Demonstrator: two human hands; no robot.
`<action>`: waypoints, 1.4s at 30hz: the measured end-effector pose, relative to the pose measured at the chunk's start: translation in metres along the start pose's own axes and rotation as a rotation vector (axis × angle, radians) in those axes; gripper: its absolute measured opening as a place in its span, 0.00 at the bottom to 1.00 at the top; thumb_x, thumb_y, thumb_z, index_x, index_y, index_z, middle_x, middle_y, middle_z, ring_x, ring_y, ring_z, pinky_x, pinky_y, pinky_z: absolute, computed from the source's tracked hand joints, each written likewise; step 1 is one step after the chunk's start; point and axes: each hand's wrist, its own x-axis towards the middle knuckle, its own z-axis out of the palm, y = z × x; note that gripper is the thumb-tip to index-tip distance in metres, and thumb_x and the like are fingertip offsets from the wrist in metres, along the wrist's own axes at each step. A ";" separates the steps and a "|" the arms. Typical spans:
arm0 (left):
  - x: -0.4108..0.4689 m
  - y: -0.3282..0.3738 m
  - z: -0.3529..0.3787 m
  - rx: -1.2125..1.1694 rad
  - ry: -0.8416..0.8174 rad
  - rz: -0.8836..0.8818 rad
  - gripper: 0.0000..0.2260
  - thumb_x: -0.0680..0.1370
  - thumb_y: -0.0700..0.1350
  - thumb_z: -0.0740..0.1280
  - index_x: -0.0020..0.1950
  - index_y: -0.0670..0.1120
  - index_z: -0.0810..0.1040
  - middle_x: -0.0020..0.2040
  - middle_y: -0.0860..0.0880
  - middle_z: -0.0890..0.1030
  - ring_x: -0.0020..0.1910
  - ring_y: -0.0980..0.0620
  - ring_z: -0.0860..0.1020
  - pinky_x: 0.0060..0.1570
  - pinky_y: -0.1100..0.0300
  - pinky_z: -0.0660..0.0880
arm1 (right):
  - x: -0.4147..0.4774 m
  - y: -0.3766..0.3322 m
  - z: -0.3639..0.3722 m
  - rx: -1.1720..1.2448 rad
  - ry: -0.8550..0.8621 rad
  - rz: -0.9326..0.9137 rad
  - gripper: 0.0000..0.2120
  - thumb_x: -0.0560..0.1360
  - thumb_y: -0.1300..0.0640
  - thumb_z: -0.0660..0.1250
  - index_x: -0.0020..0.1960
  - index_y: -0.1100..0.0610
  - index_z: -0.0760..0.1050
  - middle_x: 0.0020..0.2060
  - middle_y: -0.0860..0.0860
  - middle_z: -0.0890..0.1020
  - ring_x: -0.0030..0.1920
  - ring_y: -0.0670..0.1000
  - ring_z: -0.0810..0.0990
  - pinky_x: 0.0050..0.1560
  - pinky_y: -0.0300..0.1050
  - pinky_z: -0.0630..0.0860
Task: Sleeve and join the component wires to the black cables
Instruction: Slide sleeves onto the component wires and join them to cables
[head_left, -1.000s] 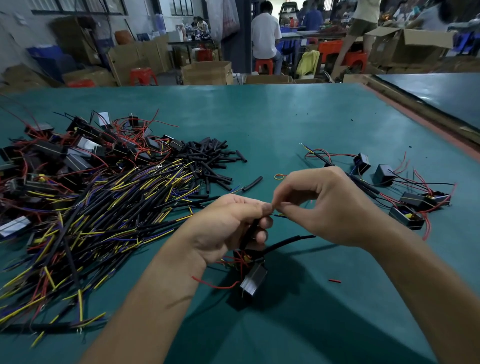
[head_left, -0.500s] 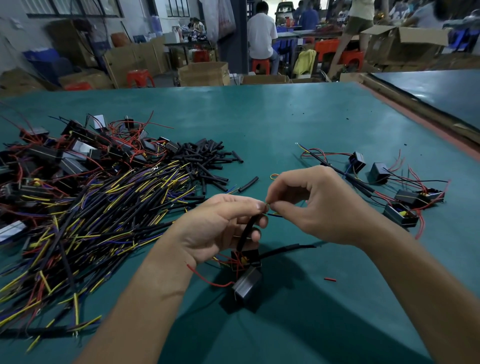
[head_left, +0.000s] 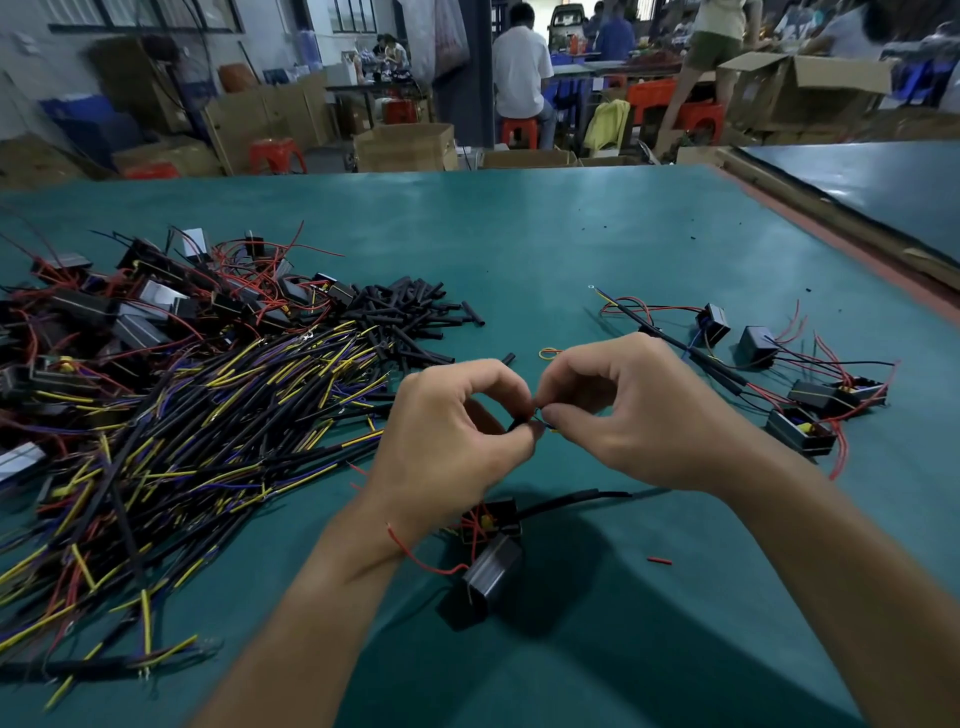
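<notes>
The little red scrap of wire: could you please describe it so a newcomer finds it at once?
On the green table, find the black box nearest the viewer. Right of it, alone on bare green, lies the red scrap: short and loose, unlike the long red wires fixed to boxes.

Cable heap (head_left: 171, 415) blocks left – finished units (head_left: 810, 395) right – bare table (head_left: 545, 234) ahead

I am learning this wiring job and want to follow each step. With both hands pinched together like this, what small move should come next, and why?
Probably a small twist of the right hand, winding its thin wire onto the black cable end that the left hand pinches. The two ends meet between the fingertips, but I see no finished joint there.
</notes>
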 end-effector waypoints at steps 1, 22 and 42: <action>-0.001 0.000 0.001 0.032 0.026 0.035 0.06 0.68 0.40 0.76 0.36 0.48 0.80 0.24 0.54 0.76 0.20 0.60 0.69 0.25 0.70 0.62 | 0.000 0.000 0.000 0.001 -0.001 0.004 0.08 0.72 0.65 0.70 0.40 0.53 0.81 0.31 0.51 0.83 0.34 0.55 0.82 0.40 0.56 0.79; -0.001 0.002 -0.001 0.055 0.070 0.063 0.05 0.67 0.41 0.76 0.36 0.49 0.82 0.24 0.59 0.77 0.20 0.61 0.70 0.26 0.71 0.63 | 0.000 -0.005 -0.004 -0.009 -0.052 0.032 0.07 0.72 0.65 0.71 0.40 0.53 0.82 0.32 0.50 0.84 0.35 0.52 0.83 0.43 0.53 0.80; -0.001 -0.002 0.000 -0.020 0.030 0.036 0.04 0.70 0.46 0.73 0.34 0.49 0.83 0.24 0.47 0.78 0.22 0.43 0.72 0.21 0.59 0.65 | -0.001 -0.005 -0.005 -0.042 -0.044 -0.006 0.07 0.72 0.64 0.71 0.40 0.53 0.81 0.33 0.49 0.85 0.36 0.51 0.83 0.43 0.52 0.80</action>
